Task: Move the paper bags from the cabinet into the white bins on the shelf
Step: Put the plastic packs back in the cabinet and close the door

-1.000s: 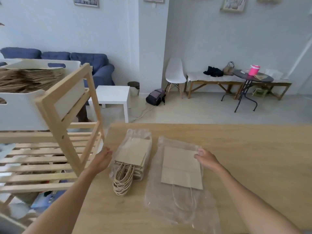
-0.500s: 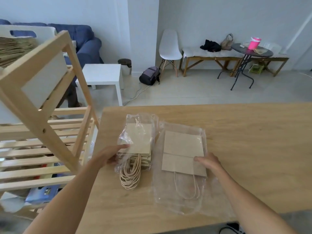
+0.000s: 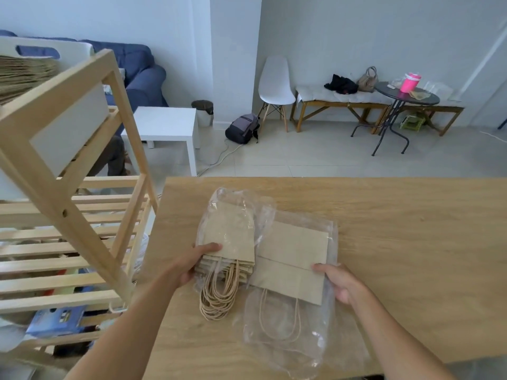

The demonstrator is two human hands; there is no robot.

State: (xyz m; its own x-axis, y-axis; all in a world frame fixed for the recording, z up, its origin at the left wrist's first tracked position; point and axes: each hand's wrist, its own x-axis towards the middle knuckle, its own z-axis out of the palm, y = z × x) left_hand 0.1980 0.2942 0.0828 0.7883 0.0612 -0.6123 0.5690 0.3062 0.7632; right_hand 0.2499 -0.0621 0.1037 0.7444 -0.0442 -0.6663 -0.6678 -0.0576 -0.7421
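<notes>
A stack of brown paper bags (image 3: 230,237) with rope handles lies in a clear plastic wrap on the wooden cabinet top (image 3: 397,229). My left hand (image 3: 196,263) grips the stack's near left corner, thumb on top. Beside it a flat paper bag (image 3: 292,261) lies inside a larger clear plastic sleeve. My right hand (image 3: 338,282) holds this bag's near right edge through the plastic. At the upper left a white bin (image 3: 68,133) sits on the wooden shelf (image 3: 82,231), with brown paper bags showing above its rim.
The shelf's slatted lower levels stand left of the cabinet, with a blue box (image 3: 55,320) beneath. Beyond are a white side table (image 3: 164,124), a blue sofa (image 3: 137,69), a white chair (image 3: 275,83), a backpack (image 3: 242,128) and a round black table (image 3: 406,96).
My left hand has closed on the stack's near corner, which it only neared before. My right hand slid from the flat bag's far right corner to its near right edge. The view tilted down.
</notes>
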